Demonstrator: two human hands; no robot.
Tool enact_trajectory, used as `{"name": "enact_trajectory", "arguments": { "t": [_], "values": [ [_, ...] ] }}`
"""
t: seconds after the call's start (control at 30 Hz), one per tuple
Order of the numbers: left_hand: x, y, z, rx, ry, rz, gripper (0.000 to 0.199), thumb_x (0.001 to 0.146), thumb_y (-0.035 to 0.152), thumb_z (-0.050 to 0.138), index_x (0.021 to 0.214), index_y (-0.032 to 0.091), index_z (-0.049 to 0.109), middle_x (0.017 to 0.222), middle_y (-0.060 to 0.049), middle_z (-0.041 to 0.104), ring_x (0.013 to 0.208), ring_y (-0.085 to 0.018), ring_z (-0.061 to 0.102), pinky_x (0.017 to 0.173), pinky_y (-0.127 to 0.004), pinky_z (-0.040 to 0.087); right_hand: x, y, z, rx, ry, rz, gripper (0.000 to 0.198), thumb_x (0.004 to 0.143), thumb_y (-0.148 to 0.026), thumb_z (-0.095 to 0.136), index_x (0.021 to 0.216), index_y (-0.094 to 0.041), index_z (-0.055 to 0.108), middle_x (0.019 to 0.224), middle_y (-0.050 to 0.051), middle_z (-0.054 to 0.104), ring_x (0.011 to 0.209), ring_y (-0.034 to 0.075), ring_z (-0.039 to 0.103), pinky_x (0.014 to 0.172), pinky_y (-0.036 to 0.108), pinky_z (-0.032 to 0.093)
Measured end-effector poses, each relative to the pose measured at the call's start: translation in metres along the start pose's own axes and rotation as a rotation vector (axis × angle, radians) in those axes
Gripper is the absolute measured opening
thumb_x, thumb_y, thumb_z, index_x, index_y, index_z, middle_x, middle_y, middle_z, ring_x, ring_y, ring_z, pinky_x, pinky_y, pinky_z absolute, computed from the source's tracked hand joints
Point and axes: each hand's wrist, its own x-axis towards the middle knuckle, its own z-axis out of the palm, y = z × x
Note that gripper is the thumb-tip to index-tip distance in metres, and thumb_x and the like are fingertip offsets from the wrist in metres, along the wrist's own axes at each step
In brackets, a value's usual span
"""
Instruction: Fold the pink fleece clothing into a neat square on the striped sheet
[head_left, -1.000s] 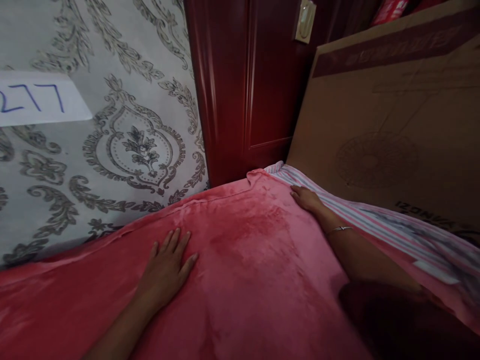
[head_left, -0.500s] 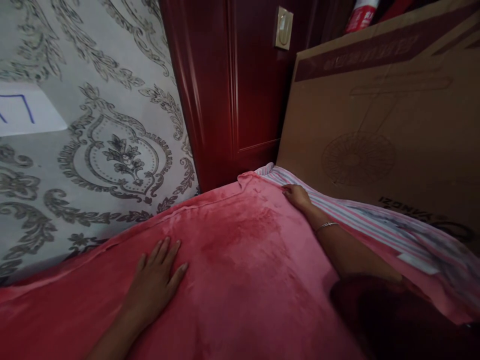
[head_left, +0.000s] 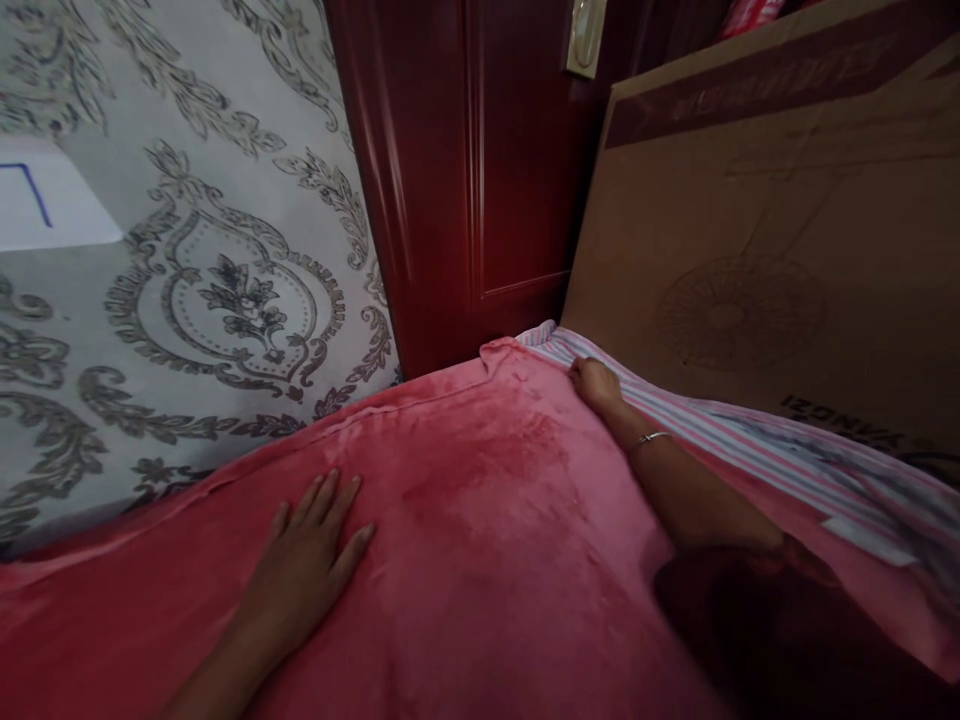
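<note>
Right fingers (head_left: 580,371) are now clenched on spread blanket (head_left: 480,530), left fingers (head_left: 324,498) splayed; striped cloth (head_left: 679,412) beside the former remains uncovered.

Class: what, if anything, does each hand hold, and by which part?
Right hand: apparently the pink blanket, by its edge near the far corner. Left hand: nothing; it lies flat.

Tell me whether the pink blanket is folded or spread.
Spread: the pink blanket lies out broadly, with the left hand flat on it.

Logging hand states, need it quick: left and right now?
Left hand: open, palm down on the pinkish-red plush blanket.
Right hand: curled closed at the blanket's edge; cannot tell if it holds it.
</note>
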Motion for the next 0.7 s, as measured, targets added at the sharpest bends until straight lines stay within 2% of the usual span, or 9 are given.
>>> {"name": "enact_trajectory", "arguments": {
  "t": [0.13,0.27,0.4,0.5,0.7],
  "values": [
    [0.000,0.001,-0.002,0.002,-0.005,-0.007,0.074,0.094,0.058,0.031,0.155,0.016,0.042,0.163,-0.015,0.034,0.152,-0.035,0.030,0.119,-0.063,0.028,-0.004,-0.002,-0.004,-0.045,-0.016,0.019,0.039,0.100,-0.023,0.039,0.121,-0.015,0.070,0.122,0.017,0.070,0.109,0.027,0.066,0.085,0.032,0.048],
    [-0.001,0.003,-0.004,-0.001,-0.023,-0.009,0.075,0.094,0.058,0.029,0.155,0.015,0.041,0.164,-0.015,0.032,0.152,-0.035,0.029,0.120,-0.063,0.028,-0.010,-0.007,-0.010,-0.095,-0.022,-0.063,0.035,0.100,-0.027,0.044,0.122,-0.017,0.069,0.127,0.015,0.068,0.114,0.026,0.064,0.088,0.030,0.047],
    [-0.001,0.003,-0.003,-0.003,-0.003,-0.002,0.074,0.095,0.057,0.030,0.154,0.015,0.042,0.163,-0.016,0.033,0.153,-0.035,0.028,0.120,-0.064,0.026,-0.014,-0.013,-0.014,-0.165,-0.017,-0.153,0.036,0.101,-0.021,0.040,0.122,-0.012,0.068,0.128,0.020,0.065,0.120,0.028,0.059,0.093,0.032,0.045],
    [-0.001,0.002,-0.001,-0.011,0.004,0.006,0.073,0.095,0.057,0.031,0.154,0.016,0.042,0.163,-0.015,0.033,0.152,-0.036,0.028,0.120,-0.065,0.026,-0.014,-0.015,-0.014,-0.197,-0.025,-0.205,0.038,0.102,-0.019,0.037,0.125,-0.012,0.066,0.130,0.020,0.064,0.121,0.027,0.058,0.094,0.033,0.044],
    [-0.001,0.001,0.001,-0.009,-0.001,-0.004,0.074,0.095,0.058,0.030,0.155,0.016,0.041,0.164,-0.015,0.032,0.153,-0.035,0.028,0.120,-0.064,0.026,-0.011,-0.012,-0.011,-0.229,-0.054,-0.188,0.038,0.099,-0.014,0.038,0.122,-0.008,0.067,0.125,0.023,0.065,0.116,0.027,0.062,0.092,0.032,0.046]
  ]
}}
